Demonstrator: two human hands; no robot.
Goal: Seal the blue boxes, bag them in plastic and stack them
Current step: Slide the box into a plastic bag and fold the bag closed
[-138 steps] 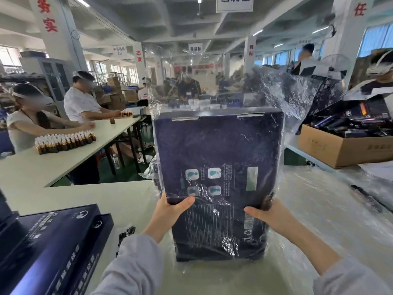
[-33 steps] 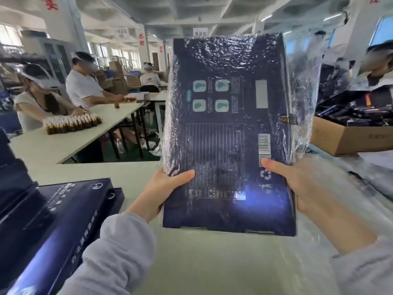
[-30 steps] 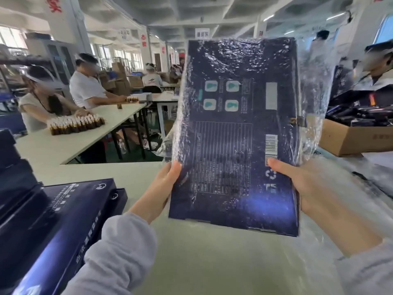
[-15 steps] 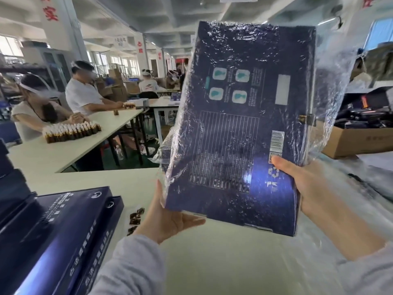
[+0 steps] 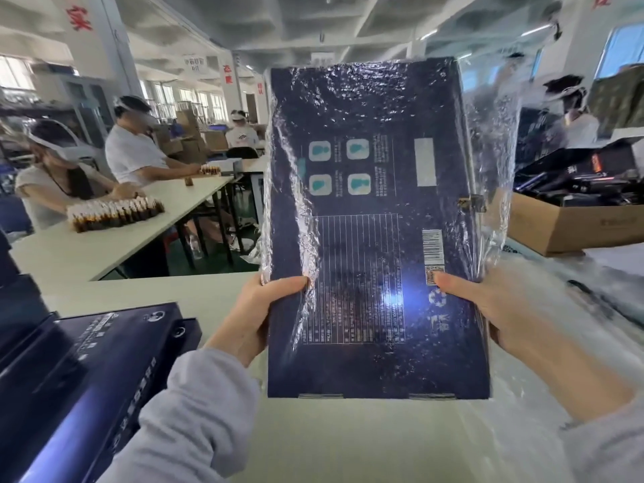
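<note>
Now that the left hand (image 5: pixel 256 315) has come back round from beneath the lower corner to the left edge, thumb laid across the printed face, the flat dark-blue cardboard box (image 5: pixel 374 231) is held square and upright at 12 o'clock from the wearer, lifted clear of the pale green desk (image 5: pixel 348 437). The right hand (image 5: pixel 488 308) keeps its place on the right edge, thumb beside the barcode; each grip is closed on the box. The crinkled clear plastic bag (image 5: pixel 495 162) covers the upper part and hangs slack at 2 o'clock, while the bottom edge of the box stands bare. Against the earliest picture, the box has been turned end for end: the metal-tabbed edge, then uppermost inside the bag mouth, now sits lowest and exposed. Half a second ago the box leaned to the right; it is now level. Judgement: bagging is nearly complete, but the open end remains to be drawn over, and stacking is not yet done. Stacked dark-blue boxes (image 5: pixel 104 364) lie at 9 o'clock.
</note>
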